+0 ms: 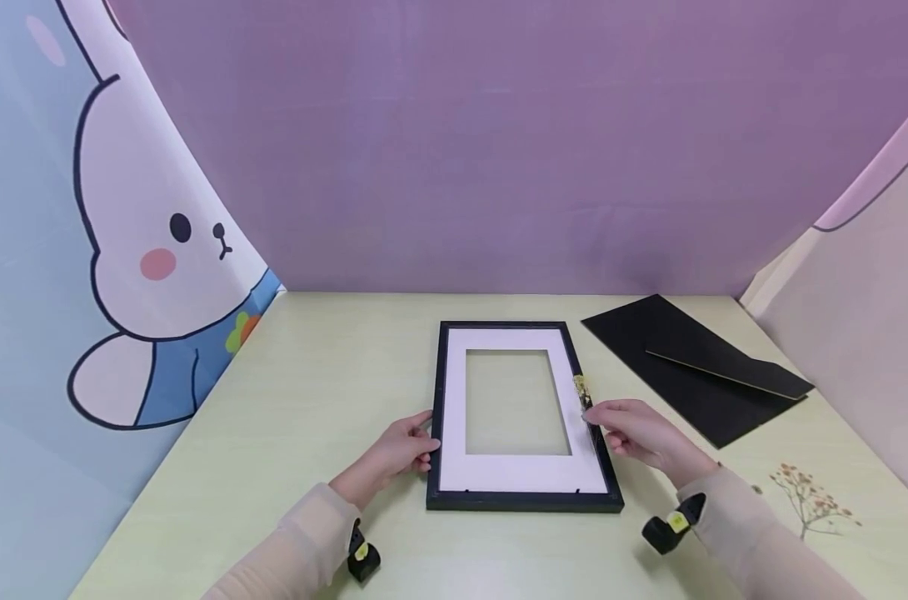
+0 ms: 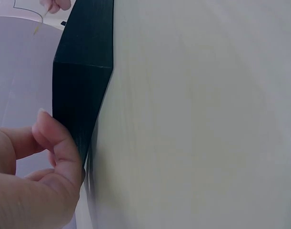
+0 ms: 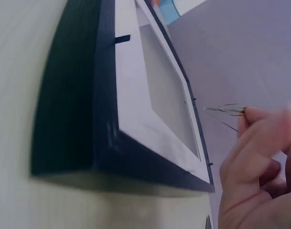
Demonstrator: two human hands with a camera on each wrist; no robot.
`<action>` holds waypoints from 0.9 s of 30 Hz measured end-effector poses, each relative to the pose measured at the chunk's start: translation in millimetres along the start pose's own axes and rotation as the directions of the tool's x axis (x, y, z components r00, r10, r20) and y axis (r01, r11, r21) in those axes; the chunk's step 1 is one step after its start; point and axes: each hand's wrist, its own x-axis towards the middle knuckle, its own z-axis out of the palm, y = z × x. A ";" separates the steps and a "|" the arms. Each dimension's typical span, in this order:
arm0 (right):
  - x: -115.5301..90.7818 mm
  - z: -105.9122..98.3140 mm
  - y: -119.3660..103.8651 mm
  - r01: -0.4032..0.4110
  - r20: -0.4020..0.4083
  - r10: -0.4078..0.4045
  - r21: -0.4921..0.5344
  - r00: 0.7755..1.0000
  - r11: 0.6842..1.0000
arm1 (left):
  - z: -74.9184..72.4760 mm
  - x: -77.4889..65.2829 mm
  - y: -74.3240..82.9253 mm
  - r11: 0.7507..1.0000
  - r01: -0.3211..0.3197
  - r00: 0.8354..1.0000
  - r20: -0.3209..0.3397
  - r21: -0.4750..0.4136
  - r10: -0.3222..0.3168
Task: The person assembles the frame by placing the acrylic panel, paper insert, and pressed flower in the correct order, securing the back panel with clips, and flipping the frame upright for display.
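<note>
A black picture frame (image 1: 525,501) lies on the table, its white mat (image 1: 517,474) facing up around a rectangular window. My left hand (image 1: 394,454) grips the frame's left side; in the left wrist view bent fingers (image 2: 62,152) press on the black edge. Over the right edge of the frame, my right hand (image 1: 637,429) pinches a small dried flower sprig (image 1: 581,387) with a yellowish head. Its thin stems (image 3: 226,110) poke out past the fingertips in the right wrist view. Whether the sprig touches the mat, I cannot tell.
A black backing board (image 1: 626,346) with a raised stand flap (image 1: 731,371) lies at the back right. Another dried flower sprig (image 1: 810,500), with orange-brown heads, lies near my right forearm. A purple backdrop (image 1: 499,167) rises behind the table (image 1: 334,358).
</note>
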 end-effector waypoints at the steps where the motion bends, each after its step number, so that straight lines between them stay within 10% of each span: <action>1: 2.5 2.5 -0.6 -0.002 -0.008 0.001 -0.018 1.000 1.000 | -0.2 0.2 -0.3 1.000 0.001 1.000 -0.001 0.002 -0.001; 27: 38.4 33.4 8.5 -0.087 -0.150 0.060 -0.182 0.987 0.980 | 1.0 -0.1 0.2 1.000 -0.001 1.000 -0.007 -0.001 0.001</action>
